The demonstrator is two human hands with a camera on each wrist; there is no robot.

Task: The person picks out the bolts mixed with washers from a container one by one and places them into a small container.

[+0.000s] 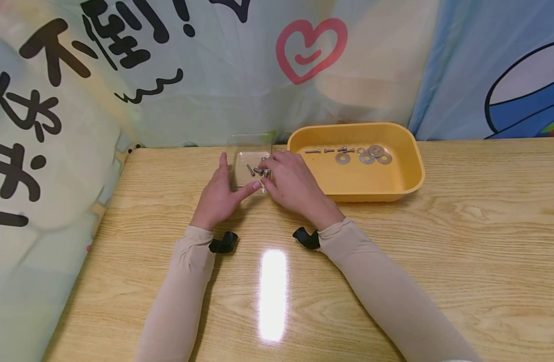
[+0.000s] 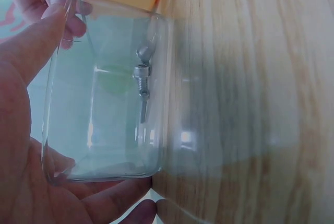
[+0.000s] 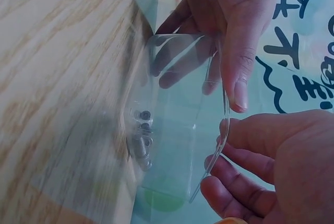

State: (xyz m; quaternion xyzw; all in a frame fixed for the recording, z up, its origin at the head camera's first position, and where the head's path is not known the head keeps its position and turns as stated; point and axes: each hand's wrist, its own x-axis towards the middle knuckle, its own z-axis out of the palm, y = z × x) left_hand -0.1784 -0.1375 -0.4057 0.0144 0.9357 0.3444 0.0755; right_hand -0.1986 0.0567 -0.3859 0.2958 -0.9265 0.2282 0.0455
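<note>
A clear plastic box (image 1: 252, 147) stands on the table with several small metal screws (image 1: 258, 171) on its bottom. My left hand (image 1: 219, 195) grips the box from the left, the thumb along the near rim and the other fingers around the far side, as the left wrist view shows. My right hand (image 1: 295, 182) is at the box's right side, its bent fingers and thumb pinching the rim (image 3: 226, 104). Through the clear wall the screws (image 2: 142, 78) lie close together.
Just right of the box, a yellow tray (image 1: 363, 195) holds several flat washers (image 1: 343, 158) and several screws (image 1: 312, 151). Behind the wooden table (image 1: 241, 301) hangs a printed cloth (image 1: 204, 110), which also runs along the left edge.
</note>
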